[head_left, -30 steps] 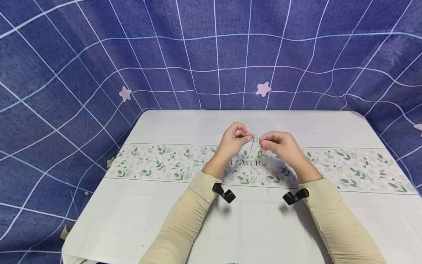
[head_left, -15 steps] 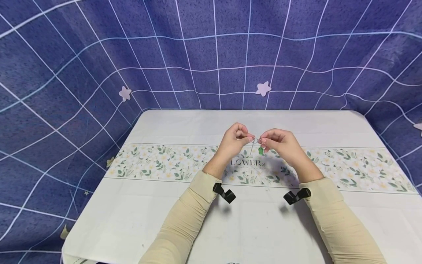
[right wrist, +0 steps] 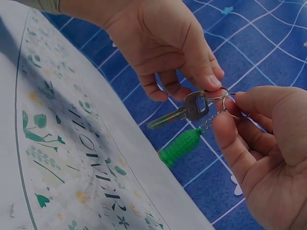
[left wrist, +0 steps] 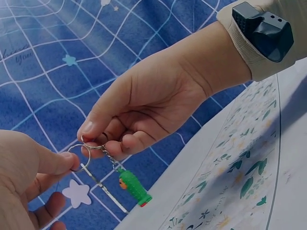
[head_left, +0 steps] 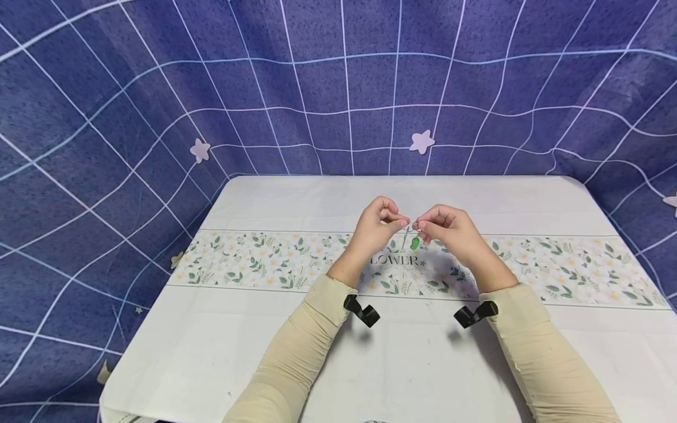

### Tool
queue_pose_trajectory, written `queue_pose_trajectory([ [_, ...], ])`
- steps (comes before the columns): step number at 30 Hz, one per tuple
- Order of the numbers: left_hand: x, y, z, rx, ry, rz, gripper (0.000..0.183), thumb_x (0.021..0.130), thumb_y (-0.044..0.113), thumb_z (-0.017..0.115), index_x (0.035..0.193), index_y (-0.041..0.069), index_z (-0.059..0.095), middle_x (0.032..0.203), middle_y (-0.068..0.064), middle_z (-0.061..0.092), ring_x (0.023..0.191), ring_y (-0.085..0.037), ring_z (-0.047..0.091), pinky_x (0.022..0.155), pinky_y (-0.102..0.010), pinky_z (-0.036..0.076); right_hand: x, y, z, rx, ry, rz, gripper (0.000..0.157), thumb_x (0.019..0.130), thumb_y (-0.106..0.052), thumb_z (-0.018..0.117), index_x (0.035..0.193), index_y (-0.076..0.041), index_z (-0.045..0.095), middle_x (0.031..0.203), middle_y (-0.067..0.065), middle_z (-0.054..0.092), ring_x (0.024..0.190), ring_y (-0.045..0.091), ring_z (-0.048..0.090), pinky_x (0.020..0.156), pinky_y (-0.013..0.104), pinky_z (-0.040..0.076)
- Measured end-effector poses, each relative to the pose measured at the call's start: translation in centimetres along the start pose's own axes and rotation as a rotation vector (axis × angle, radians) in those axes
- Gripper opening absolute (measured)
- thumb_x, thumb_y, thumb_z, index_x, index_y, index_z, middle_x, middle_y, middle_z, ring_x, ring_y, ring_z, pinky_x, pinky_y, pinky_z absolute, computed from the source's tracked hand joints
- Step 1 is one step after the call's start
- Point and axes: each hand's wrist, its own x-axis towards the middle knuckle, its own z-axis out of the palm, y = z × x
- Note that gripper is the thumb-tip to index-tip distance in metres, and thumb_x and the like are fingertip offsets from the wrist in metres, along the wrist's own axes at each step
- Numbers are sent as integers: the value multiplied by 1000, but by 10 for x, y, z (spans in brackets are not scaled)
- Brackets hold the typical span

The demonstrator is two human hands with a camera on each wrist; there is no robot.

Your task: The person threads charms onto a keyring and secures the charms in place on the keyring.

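A metal key (right wrist: 195, 106) hangs from a round key ring (left wrist: 89, 155) that my left hand (head_left: 372, 226) pinches between thumb and forefinger. Opposite it, my right hand (head_left: 449, 229) pinches a second split ring, whose short chain (right wrist: 209, 121) bears a bumpy green figure charm (right wrist: 182, 146). The two rings meet and overlap between the fingertips in both wrist views. Both hands are raised over the table's middle, fingertips nearly together. In the left wrist view the charm (left wrist: 134, 188) dangles beside the key's blade (left wrist: 109, 192).
A white table (head_left: 296, 202) carries a flower-print band (head_left: 264, 261) with printed lettering. A blue curtain (head_left: 296, 88) with a grid pattern and stars hangs behind and to the left. Black camera mounts (head_left: 362, 311) sit on both beige sleeves.
My right hand has shifted slightly up and left, bringing its ring against the key ring. The green charm has risen and turned. My left hand is almost still.
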Motion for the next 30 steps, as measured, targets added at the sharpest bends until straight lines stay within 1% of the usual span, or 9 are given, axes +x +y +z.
queue_pose_trajectory([
  [7,-2,2,4,80,29,25,20,92,3,72,99,8,54,94,-4,77,83,-16,60,69,-27,45,-1,2,0,55,-25,-3,17,98,5,59,103,21,57,85,4,70,68,11,64,62,24,55],
  [11,-3,2,5,134,39,47,21,93,6,73,100,10,53,93,-2,77,86,-15,60,72,-29,45,-1,3,1,73,-32,-11,15,98,4,59,101,20,56,80,4,68,64,11,62,60,24,54],
  [13,-4,3,5,168,41,60,22,93,8,73,100,11,53,94,-1,77,88,-14,60,76,-30,46,-1,5,1,80,-32,-8,12,98,5,58,99,16,58,78,3,67,63,11,61,59,24,54],
  [16,-5,3,6,205,48,83,22,93,8,73,101,11,53,94,0,76,90,-15,60,81,-32,46,0,5,1,98,-32,1,6,98,5,58,96,7,62,77,2,67,62,11,61,58,24,53],
  [19,-6,3,6,237,55,107,23,92,7,74,100,12,52,93,1,76,93,-16,61,84,-33,46,0,5,3,116,-31,8,10,98,6,57,93,1,64,76,2,66,61,11,59,56,23,52],
  [21,-6,3,7,262,58,129,24,92,7,74,96,11,50,93,0,76,94,-16,61,85,-33,46,0,5,4,120,-27,10,10,99,6,56,93,2,62,75,2,65,59,11,58,55,23,50],
  [24,-5,2,8,320,66,167,28,93,7,73,90,11,45,93,0,77,94,-17,60,85,-32,45,0,4,7,95,-19,10,7,99,5,55,94,9,59,75,1,64,58,10,56,55,22,49],
  [26,-5,2,9,350,74,190,31,93,7,72,87,10,42,94,-1,77,93,-18,59,85,-31,44,-1,2,9,68,-12,19,9,100,4,55,96,12,56,75,1,63,59,10,56,55,22,49],
  [30,-6,1,10,384,92,213,32,93,7,72,85,10,41,95,-1,78,91,-19,57,85,-30,43,-1,-1,12,39,-2,38,11,101,1,54,98,11,55,75,1,62,59,10,56,56,22,49],
])
